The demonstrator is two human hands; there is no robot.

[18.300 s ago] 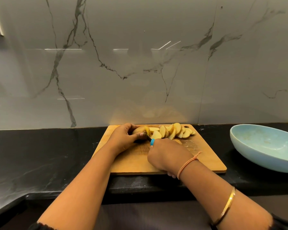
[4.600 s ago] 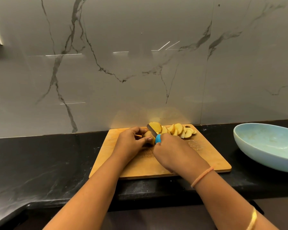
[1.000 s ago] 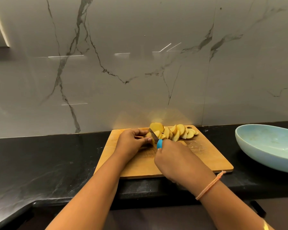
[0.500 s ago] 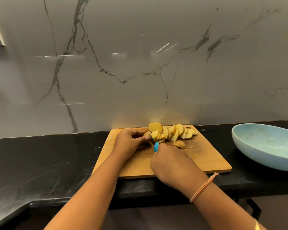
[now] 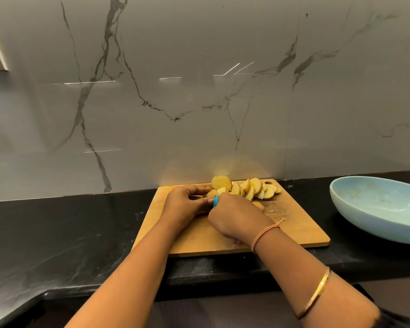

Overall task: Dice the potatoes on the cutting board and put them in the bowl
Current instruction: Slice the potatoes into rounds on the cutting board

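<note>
Yellow, brown-rimmed potato slices in an overlapping row.

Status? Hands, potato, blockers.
Left hand holds potato end; right hand grips blue-handled knife. Slices fanned on cutting board, none diced. No potato in bowl. Nothing blocking.

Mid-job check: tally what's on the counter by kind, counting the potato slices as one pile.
Cutting board: 1
Bowl: 1
Knife: 1, only its blue handle shows
Potato slices: 1 pile, too overlapped to count singly
Total: 4
</note>
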